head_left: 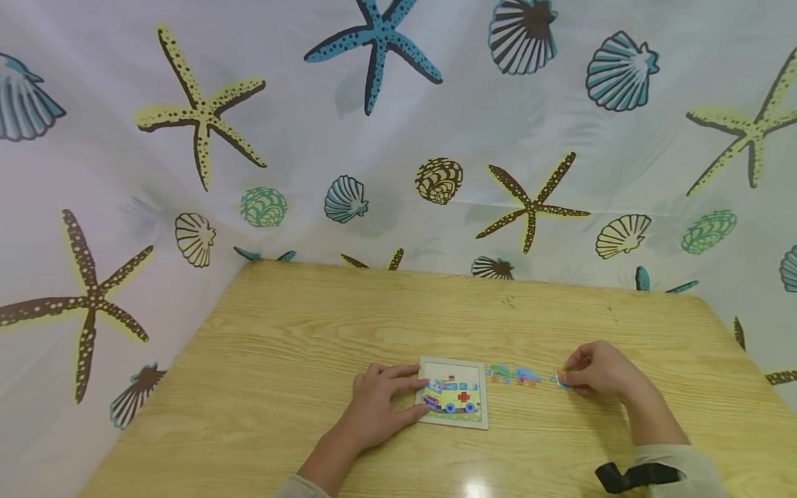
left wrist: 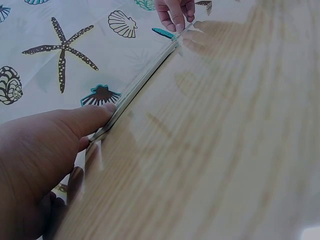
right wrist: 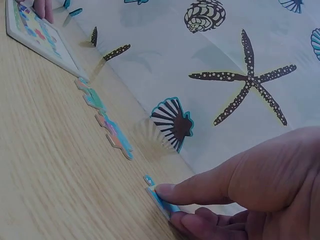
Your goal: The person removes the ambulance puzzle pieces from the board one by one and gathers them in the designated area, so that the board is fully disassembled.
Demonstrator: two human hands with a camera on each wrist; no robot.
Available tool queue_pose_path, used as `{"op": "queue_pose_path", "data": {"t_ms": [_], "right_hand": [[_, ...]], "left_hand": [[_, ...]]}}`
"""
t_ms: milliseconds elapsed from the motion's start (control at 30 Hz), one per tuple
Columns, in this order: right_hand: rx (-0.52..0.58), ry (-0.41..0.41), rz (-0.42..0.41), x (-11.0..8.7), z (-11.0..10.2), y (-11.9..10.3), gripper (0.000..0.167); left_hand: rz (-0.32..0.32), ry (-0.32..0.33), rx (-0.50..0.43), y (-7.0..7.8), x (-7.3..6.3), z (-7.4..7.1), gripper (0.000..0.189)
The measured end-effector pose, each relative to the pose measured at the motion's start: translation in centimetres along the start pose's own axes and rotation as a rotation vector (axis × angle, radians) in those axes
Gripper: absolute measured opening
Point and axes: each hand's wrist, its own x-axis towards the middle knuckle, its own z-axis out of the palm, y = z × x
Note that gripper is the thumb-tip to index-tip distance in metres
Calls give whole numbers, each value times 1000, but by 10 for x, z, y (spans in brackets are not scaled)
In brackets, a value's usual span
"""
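Note:
A square puzzle board (head_left: 484, 415) with a pale frame lies on the table, its picture a yellow ambulance with a red cross. My left hand (head_left: 381, 407) rests at its left edge, fingers and thumb reaching over the frame. In the left wrist view the thumb (left wrist: 95, 120) lies along the board's edge. To the right, my right hand (head_left: 600, 373) pinches a small blue and yellow puzzle piece (right wrist: 162, 202) between thumb and fingers, low over the table. Between board and right hand lie a green puzzle piece (right wrist: 92, 95) and a blue and pink piece (right wrist: 115, 135).
The wooden table (head_left: 349, 311) reaches back to a white cloth (head_left: 299, 145) printed with starfish and shells, which hangs behind and at both sides. A dark strap (head_left: 641, 476) sits at the right sleeve.

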Motion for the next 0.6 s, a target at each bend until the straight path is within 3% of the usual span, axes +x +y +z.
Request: {"op": "queue_pose_path", "data": {"t_ms": [200, 333, 467, 600], "right_hand": [[85, -50, -12, 3, -4, 4, 29], [166, -130, -43, 7, -3, 3, 39], [219, -214, -77, 8, 3, -5, 46], [237, -245, -94, 8, 12, -17, 47]], "left_hand": [[7, 4, -3, -3, 0, 1, 41], [3, -13, -3, -8, -3, -2, 42], [-7, -29, -9, -9, -5, -2, 42], [11, -17, -16, -10, -3, -2, 45]]}}
